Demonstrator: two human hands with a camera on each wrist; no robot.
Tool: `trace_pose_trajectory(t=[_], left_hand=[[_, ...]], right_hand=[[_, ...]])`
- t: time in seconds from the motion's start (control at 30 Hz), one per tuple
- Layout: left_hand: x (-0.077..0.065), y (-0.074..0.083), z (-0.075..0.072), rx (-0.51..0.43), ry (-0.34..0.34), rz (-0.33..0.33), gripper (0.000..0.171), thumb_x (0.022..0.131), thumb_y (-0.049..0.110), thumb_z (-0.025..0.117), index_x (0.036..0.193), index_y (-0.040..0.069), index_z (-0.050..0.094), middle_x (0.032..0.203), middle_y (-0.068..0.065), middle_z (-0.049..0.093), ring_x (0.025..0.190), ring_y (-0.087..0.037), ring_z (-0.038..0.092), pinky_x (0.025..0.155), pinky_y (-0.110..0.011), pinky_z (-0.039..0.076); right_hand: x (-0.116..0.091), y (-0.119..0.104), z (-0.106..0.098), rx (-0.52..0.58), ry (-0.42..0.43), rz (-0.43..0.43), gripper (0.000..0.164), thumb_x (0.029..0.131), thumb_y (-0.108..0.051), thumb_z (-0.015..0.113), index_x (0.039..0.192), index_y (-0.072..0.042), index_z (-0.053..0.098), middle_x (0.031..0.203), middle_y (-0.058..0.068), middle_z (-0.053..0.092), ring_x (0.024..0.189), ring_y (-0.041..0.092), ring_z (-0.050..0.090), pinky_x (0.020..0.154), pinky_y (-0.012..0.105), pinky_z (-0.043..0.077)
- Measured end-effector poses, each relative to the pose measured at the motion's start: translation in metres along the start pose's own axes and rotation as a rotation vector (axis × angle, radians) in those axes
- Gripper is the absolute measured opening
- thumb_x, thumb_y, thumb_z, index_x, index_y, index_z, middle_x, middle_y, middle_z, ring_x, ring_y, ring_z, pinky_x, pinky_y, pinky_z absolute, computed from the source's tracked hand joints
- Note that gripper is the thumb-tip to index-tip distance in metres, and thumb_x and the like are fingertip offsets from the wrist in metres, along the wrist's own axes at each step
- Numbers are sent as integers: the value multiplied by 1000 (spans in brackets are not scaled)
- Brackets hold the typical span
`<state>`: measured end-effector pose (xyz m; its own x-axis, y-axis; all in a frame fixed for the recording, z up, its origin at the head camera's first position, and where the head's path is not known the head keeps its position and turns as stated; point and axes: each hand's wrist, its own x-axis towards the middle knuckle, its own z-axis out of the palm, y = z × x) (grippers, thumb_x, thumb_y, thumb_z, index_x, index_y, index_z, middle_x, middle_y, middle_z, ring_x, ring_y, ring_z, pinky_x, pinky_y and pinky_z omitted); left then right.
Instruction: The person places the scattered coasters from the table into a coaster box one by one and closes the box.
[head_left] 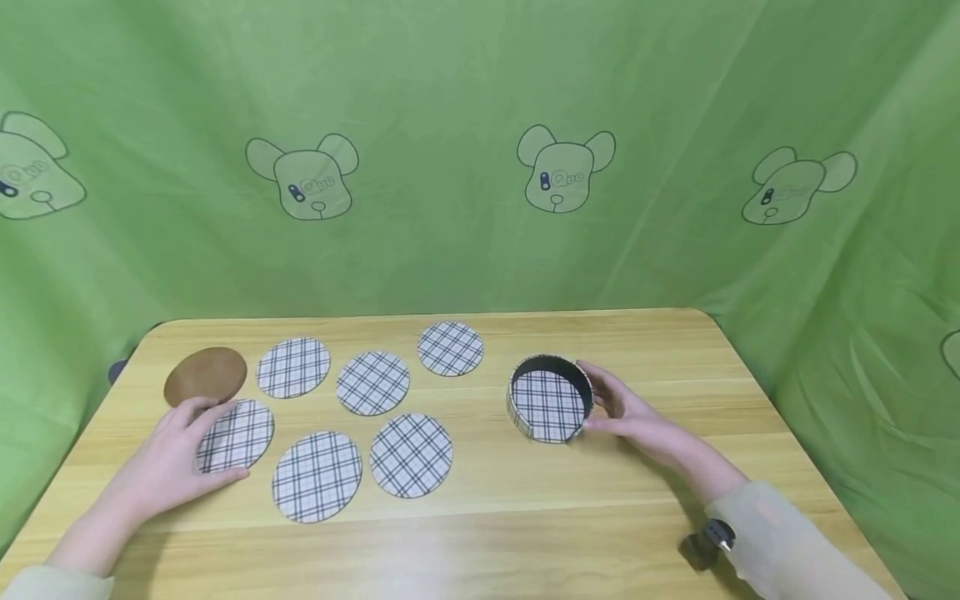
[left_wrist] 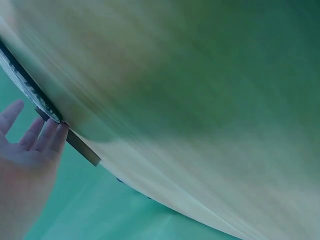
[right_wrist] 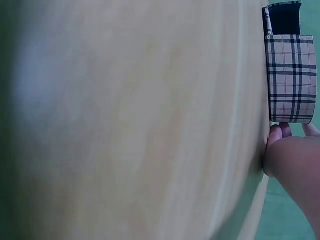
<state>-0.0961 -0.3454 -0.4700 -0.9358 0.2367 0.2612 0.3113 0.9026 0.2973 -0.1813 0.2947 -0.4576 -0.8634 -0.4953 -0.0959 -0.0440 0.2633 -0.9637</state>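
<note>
In the head view my left hand is at a round plaid coaster on the left of the table, fingers and thumb spread about its edge. The left wrist view shows the fingertips of that hand touching the coaster's rim, the thumb standing apart. On the right, my right hand holds the side of a round plaid coaster holder, thumb in front and fingers behind. A plaid disc lies inside it. The right wrist view shows the holder's wall with a notch, and the right hand against one end.
Several plaid coasters lie flat and apart, among them one at the back and one in front. A brown disc lies at the far left. Green cloth hangs behind the wooden table. A small dark device is at the right wrist.
</note>
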Motion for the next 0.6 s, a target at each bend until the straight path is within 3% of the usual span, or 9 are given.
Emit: trace_pose_trajectory(t=[0.2, 0.6], left_hand=[[1, 2, -1, -3, -24, -20, 100, 63, 41, 99, 143, -2, 58, 134, -33, 52, 117, -53, 53, 92, -78, 50], [1, 3, 0, 2, -51, -39, 101, 63, 42, 99, 141, -8, 58, 134, -37, 56, 118, -55, 55, 96, -78, 48]], right_hand=[[1, 1, 3, -11, 18, 15, 109, 85, 0, 79, 168, 0, 8, 171, 33, 15, 150, 59, 23, 125, 80, 7], [1, 4, 5, -31, 39, 9, 109, 83, 1, 80, 168, 0, 11, 168, 34, 21, 150, 58, 25, 126, 78, 7]])
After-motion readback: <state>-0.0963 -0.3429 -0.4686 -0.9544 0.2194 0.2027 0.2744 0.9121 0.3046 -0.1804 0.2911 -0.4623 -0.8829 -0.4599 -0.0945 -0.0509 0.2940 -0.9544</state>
